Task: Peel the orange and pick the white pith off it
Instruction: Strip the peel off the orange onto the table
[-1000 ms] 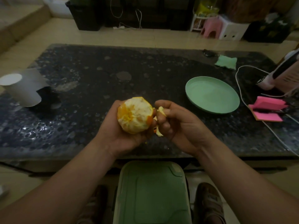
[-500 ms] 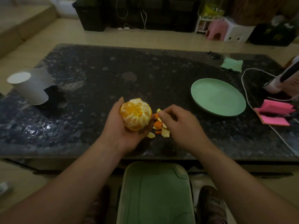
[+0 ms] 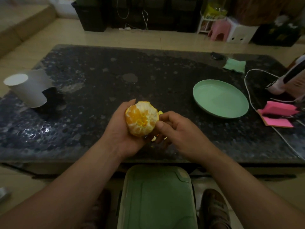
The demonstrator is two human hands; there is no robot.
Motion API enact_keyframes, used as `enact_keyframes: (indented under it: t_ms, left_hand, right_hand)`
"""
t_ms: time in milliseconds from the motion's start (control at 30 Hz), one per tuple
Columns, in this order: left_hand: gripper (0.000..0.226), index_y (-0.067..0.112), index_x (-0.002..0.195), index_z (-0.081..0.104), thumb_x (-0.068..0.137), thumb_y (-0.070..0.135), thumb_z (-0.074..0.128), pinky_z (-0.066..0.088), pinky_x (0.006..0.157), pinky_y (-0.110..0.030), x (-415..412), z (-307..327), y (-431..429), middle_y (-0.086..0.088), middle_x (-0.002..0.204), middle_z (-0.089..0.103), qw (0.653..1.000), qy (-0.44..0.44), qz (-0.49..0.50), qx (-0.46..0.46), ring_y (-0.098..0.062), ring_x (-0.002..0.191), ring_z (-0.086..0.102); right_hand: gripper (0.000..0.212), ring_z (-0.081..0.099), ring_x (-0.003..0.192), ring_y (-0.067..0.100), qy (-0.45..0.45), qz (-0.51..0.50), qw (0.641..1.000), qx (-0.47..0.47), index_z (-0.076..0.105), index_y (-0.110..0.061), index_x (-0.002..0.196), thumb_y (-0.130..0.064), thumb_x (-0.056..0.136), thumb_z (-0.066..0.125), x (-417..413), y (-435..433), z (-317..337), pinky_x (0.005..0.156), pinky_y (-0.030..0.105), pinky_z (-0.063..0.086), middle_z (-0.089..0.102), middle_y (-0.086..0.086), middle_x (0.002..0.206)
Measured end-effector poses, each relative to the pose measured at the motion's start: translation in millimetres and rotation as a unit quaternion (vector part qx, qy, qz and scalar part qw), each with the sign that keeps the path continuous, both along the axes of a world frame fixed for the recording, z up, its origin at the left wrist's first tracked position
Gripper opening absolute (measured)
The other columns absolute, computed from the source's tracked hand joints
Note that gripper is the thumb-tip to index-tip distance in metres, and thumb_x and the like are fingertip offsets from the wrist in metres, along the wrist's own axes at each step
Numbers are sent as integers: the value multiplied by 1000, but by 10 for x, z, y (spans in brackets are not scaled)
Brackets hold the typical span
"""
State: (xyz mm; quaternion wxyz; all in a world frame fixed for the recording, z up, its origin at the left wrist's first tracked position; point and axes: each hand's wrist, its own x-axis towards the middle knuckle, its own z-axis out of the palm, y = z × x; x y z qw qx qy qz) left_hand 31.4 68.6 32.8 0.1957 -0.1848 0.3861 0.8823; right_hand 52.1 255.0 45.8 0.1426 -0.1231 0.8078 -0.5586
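Peeled orange (image 3: pixel 141 119), streaked with white pith, segments facing up.

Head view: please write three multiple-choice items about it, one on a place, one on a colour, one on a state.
1. Where is the green plate from the orange?
A. right of it, on the table
B. on the floor
C. under it

2. What colour is the notepad at the table's right edge?
A. blue
B. pink
C. white

3. In what state is the orange in the left hand?
A. unpeeled
B. sliced
C. mostly peeled, with white pith on it

Answers:
1 A: the plate lies on the dark tabletop, to the right of the orange.
2 B: its sheets are bright pink.
3 C: bare segments show, with pale pith over the upper part.
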Motion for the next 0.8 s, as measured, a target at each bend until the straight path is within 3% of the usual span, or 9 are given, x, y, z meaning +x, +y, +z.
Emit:
enact_keyframes:
  t_ms: [267, 367, 500, 667, 800]
  left_hand:
    - [34, 19, 92, 69, 98, 48, 52, 52, 82, -40, 43, 36, 135, -10, 94, 67, 999, 24, -10, -28, -27, 86, 66]
    - [39, 19, 87, 71, 100, 48, 50, 51, 80, -40, 33, 45, 129, -9, 90, 69, 1000, 16, -1, -16, -26, 80, 68]
    - [44, 19, 83, 73, 103, 49, 47, 52, 75, -37, 27, 37, 100, -8, 86, 71, 1000, 12, -8, -9, -24, 73, 70]
    - [51, 21, 92, 82, 101, 63, 53, 46, 104, -50, 23, 10, 91, -10, 105, 76, 999, 19, -18, -35, -29, 98, 69]
    - [52, 24, 93, 84, 102, 63, 52, 47, 105, -48, 33, 22, 102, -9, 112, 78, 998, 10, -28, -54, -27, 104, 70]
  right_hand:
    - [4, 73, 68, 19, 70, -95, 991, 68, 61, -27, 92, -22, 93, 61, 52, -112, -80, 64, 52, 60, 73, 1, 75]
    - [8, 71, 67, 17, 67, -105, 990, 59, 64, -25, 95, -19, 98, 59, 41, -88, -54, 65, 51, 58, 74, 0, 76]
    - [10, 73, 74, 19, 54, -78, 994, 47, 64, -28, 102, -31, 106, 56, 64, -68, -28, 70, 53, 60, 76, -1, 85]
    - [9, 74, 68, 7, 53, -81, 993, 69, 66, -23, 102, -27, 106, 59, 27, -65, -21, 63, 36, 61, 76, -5, 81]
    - [8, 72, 63, 7, 48, -72, 993, 81, 69, -18, 101, -21, 104, 62, -4, -41, 2, 56, 25, 56, 76, -3, 79]
